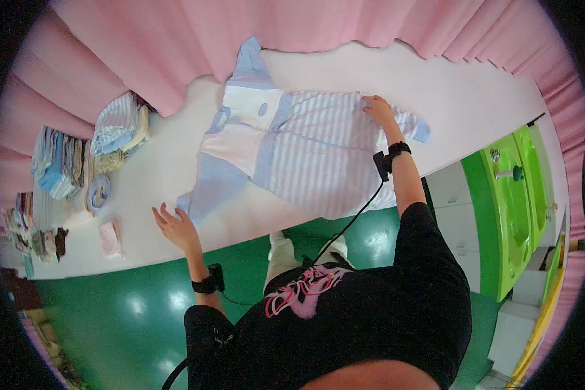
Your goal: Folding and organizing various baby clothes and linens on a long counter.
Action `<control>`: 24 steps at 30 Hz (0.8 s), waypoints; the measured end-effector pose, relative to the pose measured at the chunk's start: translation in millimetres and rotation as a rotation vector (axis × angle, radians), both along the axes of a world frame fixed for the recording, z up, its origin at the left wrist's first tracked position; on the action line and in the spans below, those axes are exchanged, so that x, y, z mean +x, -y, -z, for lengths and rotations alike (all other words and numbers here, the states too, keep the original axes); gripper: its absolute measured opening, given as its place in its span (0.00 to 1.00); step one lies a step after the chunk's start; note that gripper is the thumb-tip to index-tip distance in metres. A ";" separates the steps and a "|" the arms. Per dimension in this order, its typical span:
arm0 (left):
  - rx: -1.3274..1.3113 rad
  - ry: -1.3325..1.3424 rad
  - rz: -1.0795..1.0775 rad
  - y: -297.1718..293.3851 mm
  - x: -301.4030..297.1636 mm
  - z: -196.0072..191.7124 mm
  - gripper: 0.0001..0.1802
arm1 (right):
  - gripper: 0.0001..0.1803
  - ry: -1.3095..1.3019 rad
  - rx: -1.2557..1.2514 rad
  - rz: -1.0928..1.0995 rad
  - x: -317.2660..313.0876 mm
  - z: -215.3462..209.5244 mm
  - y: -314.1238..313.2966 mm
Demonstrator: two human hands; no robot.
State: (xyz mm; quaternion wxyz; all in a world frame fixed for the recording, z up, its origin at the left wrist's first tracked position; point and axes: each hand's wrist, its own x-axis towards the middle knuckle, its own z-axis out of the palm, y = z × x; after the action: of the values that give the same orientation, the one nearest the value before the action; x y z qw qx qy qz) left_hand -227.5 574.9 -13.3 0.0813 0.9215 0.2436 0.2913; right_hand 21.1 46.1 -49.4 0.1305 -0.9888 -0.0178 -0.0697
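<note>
Striped one-piece garment (318, 146) lay spread on the white tabletop (487, 110), sleeve end to the left, striped body and legs running right. Pale blue and white stripes over the body; white panels and plain light-blue sleeves at the other end, a small blue oval patch (262, 109) on one panel. One sleeve pointed away toward the curtain, the other toward the person. Near side of the garment reached the tabletop's near edge.

Left hand (175, 229) just beside the cuff of the near sleeve — fingers spread wide; contact with the cloth could not be made out. Right hand (378, 110) on the far side of the striped part, fingers bent onto the fabric; could not tell whether they pinched it or only rested there. Black wristband (398, 150) on the right wrist, another (208, 279) on the left.

Left end of the tabletop: stacks of folded clothes (62, 166), a round blue-and-white bundle (99, 192), a folded pink cloth (110, 238) nearer the edge. Pink curtain (305, 26) along the far side. To the right, a bright green sink (510, 214) — green floor (123, 305) below.
</note>
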 end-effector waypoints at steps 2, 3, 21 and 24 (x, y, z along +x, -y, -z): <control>-0.196 0.043 0.140 44.5 -7.8 9.0 0.24 | 0.19 0.019 -0.035 -0.067 -7.9 -2.1 4.0; -0.252 0.016 0.196 73.0 -7.2 18.3 0.27 | 0.19 0.039 -0.065 -0.115 -14.2 -7.6 3.2; 0.067 -0.562 0.598 179.4 168.9 26.1 0.32 | 0.27 -0.343 0.070 -0.326 -155.5 -40.3 72.0; -0.122 -0.686 0.594 158.2 196.6 7.5 0.30 | 0.19 -0.308 0.304 -0.262 -105.4 -45.1 65.0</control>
State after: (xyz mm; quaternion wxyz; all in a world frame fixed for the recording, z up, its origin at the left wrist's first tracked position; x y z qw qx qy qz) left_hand -30.9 416.7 -20.8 0.1299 0.9882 -0.0018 -0.0814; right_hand -84.3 -19.0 -4.2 0.2870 -0.9460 -0.1150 0.0972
